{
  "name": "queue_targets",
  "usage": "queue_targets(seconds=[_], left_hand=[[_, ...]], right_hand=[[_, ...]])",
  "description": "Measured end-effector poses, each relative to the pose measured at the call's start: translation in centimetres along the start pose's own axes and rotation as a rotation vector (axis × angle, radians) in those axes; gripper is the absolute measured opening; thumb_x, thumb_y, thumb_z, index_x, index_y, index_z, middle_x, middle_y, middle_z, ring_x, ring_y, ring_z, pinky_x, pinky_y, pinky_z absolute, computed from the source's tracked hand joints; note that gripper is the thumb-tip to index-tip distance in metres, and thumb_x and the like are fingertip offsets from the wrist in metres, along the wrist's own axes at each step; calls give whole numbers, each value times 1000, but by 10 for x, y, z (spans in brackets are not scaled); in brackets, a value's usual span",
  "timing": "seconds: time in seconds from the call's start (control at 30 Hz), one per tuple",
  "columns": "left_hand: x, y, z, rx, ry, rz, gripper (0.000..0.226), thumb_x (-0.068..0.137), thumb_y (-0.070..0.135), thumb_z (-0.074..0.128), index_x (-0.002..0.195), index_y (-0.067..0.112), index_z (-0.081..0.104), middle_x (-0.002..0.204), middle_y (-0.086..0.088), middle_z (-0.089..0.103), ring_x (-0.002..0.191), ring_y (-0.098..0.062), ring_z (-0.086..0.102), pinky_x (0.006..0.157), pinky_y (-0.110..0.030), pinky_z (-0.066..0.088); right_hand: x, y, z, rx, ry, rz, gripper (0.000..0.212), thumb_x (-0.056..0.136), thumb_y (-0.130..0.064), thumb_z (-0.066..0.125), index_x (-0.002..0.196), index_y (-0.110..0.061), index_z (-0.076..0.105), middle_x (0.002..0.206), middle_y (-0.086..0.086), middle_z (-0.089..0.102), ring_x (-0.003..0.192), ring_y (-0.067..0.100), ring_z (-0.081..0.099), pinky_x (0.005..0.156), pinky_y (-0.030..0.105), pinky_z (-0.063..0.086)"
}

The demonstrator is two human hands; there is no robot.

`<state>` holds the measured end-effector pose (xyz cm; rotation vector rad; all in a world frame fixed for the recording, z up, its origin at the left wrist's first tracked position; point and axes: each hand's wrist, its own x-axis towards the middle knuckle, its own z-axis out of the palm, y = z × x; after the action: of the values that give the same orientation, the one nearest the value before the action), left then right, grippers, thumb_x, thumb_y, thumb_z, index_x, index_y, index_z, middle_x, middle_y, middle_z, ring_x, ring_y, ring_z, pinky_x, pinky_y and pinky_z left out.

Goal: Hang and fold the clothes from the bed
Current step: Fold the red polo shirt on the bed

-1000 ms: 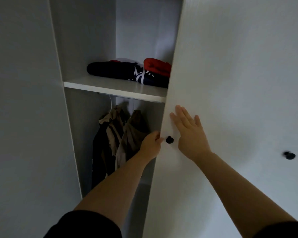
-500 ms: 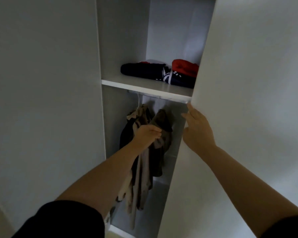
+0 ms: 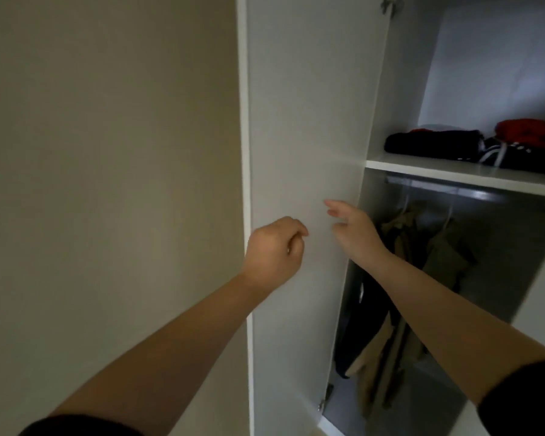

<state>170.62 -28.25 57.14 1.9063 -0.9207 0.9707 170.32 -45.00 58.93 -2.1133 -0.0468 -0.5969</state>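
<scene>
Here, hanging clothes [image 3: 444, 256] lie right of the right hand's [image 3: 356, 231] fingers [image 3: 332, 203].

Wardrobe [image 3: 485, 73] open: door [image 3: 309, 121] stands wide on left, hanging clothes [image 3: 447, 256] crowd rail's [image 3: 453, 190] left part; free room right of them, under shelf [image 3: 453, 174].

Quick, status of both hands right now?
Left hand: closed, fingers curled, nothing visible in its grip.
Right hand: open, fingers loosely extended, holding nothing.
</scene>
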Motion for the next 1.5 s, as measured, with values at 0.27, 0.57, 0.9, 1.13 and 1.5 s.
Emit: queue_targets(seconds=[0.27,0.57,0.9,1.13,1.5], left_hand=[[5,-53,-33,-327,22,-739,35,100,7,35,128,2,55,130,-16,54,123,-30,49,105,-31,35],[-9,-55,-17,-528,-255,-713,33,102,12,38,82,-1,61,83,-15,57,82,-21,51,75,-30,42],[-7,41,74,-432,-694,-246,10,84,10,66,80,11,75,76,6,65,63,4,55,65,-1,40],[16,117,175,-369,-781,13,15,88,8,59,88,4,74,87,-7,71,79,-18,64,80,-23,50],[58,174,330,-183,-695,-23,13,86,7,56,83,6,68,88,-11,66,87,-29,59,72,-29,44]], right_hand=[[-7,-43,62,208,-62,46,60,88,13,37,143,-11,40,144,1,45,129,9,43,101,18,30],[-43,-50,42,333,148,110,35,99,-31,47,130,-17,56,129,-3,59,116,9,55,106,33,39],[-97,9,-61,167,461,250,20,100,-24,46,86,-33,58,74,-19,69,79,7,65,63,19,55],[-114,60,-163,138,504,292,35,101,-24,37,100,0,61,100,19,65,94,30,64,83,39,57],[-95,173,-290,-344,497,424,28,96,-20,49,123,-16,56,110,-1,58,93,12,51,70,17,36]])
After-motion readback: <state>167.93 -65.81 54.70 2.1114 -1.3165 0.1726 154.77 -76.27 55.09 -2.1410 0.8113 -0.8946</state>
